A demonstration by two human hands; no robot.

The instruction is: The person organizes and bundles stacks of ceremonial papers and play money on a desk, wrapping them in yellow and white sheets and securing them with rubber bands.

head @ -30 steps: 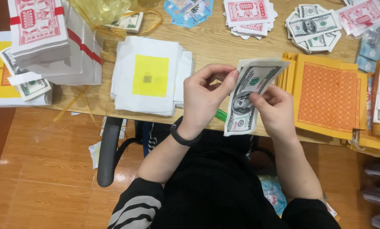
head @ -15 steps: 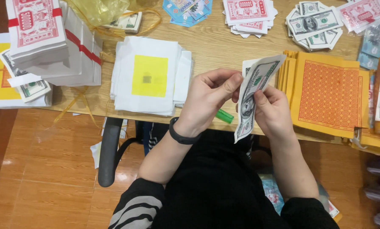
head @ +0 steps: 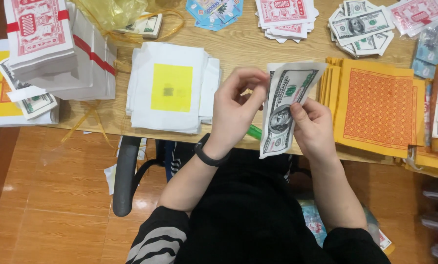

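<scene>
Both of my hands hold a thin sheaf of green-and-white paper banknotes (head: 286,108) upright over the near edge of the wooden table (head: 238,46). My left hand (head: 238,110), with a black band on the wrist, pinches the notes' left edge near the top. My right hand (head: 316,128) grips the lower right side, thumb pressed on the face of the front note. A small green object (head: 254,132) shows just below my left hand at the table's edge.
A stack of white sheets with a yellow square (head: 172,88) lies left of my hands; orange-and-yellow patterned paper stacks (head: 378,107) lie to the right. Banded red-and-white bundles (head: 40,44) sit far left. Loose notes (head: 363,27) and red notes (head: 283,12) lie at the back.
The sheaf has turned from a fanned, tilted spread to a more upright, gathered hold, and both hands have closed in on it.
</scene>
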